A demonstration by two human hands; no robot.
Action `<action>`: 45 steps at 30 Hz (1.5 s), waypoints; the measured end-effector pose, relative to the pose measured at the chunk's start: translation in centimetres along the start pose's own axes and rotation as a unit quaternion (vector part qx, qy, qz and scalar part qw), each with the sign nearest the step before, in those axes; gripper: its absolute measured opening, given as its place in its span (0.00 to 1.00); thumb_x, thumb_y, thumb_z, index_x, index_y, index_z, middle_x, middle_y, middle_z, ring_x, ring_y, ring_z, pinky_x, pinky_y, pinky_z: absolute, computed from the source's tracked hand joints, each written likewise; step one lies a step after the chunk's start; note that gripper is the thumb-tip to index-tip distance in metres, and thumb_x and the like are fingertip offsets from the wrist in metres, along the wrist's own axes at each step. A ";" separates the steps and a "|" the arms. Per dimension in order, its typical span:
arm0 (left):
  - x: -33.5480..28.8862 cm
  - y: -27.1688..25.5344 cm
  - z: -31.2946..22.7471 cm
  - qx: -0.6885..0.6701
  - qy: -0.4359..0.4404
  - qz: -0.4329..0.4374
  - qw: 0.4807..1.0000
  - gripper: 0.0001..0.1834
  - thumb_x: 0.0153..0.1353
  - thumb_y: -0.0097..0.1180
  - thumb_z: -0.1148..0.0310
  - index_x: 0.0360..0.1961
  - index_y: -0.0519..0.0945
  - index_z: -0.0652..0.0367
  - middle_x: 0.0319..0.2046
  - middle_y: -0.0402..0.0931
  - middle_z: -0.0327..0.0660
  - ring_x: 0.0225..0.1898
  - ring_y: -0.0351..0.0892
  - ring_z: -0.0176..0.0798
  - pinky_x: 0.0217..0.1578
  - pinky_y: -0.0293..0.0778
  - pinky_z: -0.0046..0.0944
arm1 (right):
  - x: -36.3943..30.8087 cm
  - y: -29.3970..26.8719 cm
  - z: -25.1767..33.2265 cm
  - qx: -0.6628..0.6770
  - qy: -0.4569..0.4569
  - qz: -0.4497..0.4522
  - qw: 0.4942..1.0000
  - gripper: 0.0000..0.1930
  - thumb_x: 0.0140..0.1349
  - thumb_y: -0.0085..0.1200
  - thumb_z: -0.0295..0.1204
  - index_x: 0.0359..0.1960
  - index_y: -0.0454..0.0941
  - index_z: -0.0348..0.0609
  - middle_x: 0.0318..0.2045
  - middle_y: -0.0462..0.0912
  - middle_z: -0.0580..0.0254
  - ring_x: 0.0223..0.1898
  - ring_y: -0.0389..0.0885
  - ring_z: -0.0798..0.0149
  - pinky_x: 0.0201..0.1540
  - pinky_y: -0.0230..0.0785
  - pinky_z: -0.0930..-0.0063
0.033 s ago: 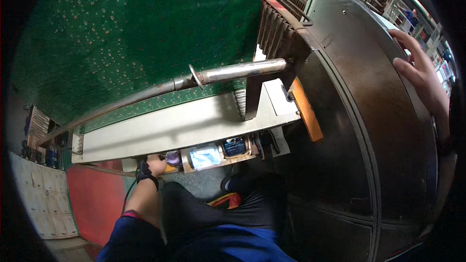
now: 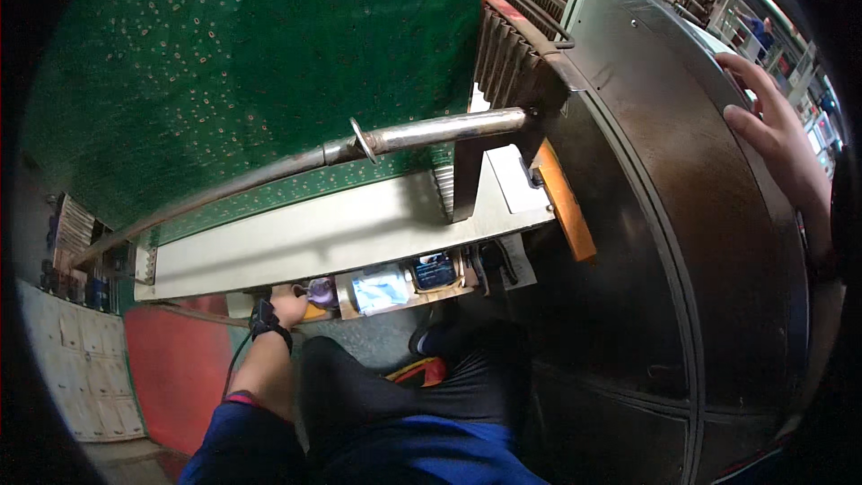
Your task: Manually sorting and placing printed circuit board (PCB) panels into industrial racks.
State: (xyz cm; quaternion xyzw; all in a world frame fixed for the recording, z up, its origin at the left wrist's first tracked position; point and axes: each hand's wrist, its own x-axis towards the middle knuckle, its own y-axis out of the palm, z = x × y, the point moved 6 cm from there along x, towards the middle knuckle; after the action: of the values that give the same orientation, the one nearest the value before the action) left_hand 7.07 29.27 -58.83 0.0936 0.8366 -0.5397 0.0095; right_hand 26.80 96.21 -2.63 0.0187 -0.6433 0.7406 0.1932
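My left hand [image 2: 289, 305], with a black device strapped to the wrist, reaches under the front edge of a long white shelf [image 2: 305, 238]. Its fingers are mostly hidden there, so I cannot tell whether they hold anything. Right beside them is a small purple item [image 2: 321, 292] of unclear kind. At the far right, my right hand [image 2: 777, 130] rests at the upper edge of a worn metal cabinet [image 2: 682, 135], its thumb apart from the fingers and nothing seen in it. A large green circuit-board panel [image 2: 296, 45] stands above the shelf.
A metal bar [image 2: 440, 133] with a round collar crosses before the panel. Under the shelf, a tray holds a pale blue packet [image 2: 379, 289] and a dark box [image 2: 435, 271]. An orange bar [image 2: 566, 202] juts beside the cabinet. Slatted racks [image 2: 516, 54] stand behind.
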 end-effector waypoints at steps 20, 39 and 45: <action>-16.1 -43.2 -36.6 0.012 0.519 -0.331 0.788 0.16 0.58 0.60 0.77 0.49 0.81 0.64 0.48 0.82 0.51 0.49 0.82 0.54 0.54 0.75 0.51 | -0.6 -1.6 0.9 -0.082 -0.063 0.016 0.995 0.27 0.64 0.60 0.34 0.64 0.73 0.38 0.57 0.78 0.41 0.58 0.78 0.45 0.65 0.69 0.55; -1.3 -37.7 -33.8 -0.160 0.231 0.079 0.956 0.10 0.62 0.62 0.78 0.44 0.84 0.72 0.30 0.86 0.45 0.33 0.86 0.33 0.38 0.82 0.35 | 0.4 -1.5 0.3 -0.001 -0.153 0.005 0.988 0.31 0.65 0.55 0.43 0.64 0.73 0.34 0.62 0.75 0.43 0.64 0.74 0.43 0.68 0.67 0.56; -1.9 -37.9 -34.6 -0.159 0.234 0.080 0.956 0.10 0.64 0.62 0.77 0.45 0.84 0.69 0.32 0.87 0.44 0.34 0.86 0.33 0.39 0.82 0.35 | 0.3 -1.2 -0.2 -0.013 -0.128 0.025 0.991 0.31 0.66 0.57 0.41 0.66 0.70 0.35 0.64 0.72 0.42 0.65 0.73 0.41 0.69 0.66 0.56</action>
State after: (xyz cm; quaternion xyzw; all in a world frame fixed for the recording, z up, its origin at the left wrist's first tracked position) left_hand 5.58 45.09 -9.99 0.2810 0.8803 -0.3598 -0.1291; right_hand 26.95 96.55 -1.47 0.0947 -0.6729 0.7280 0.0904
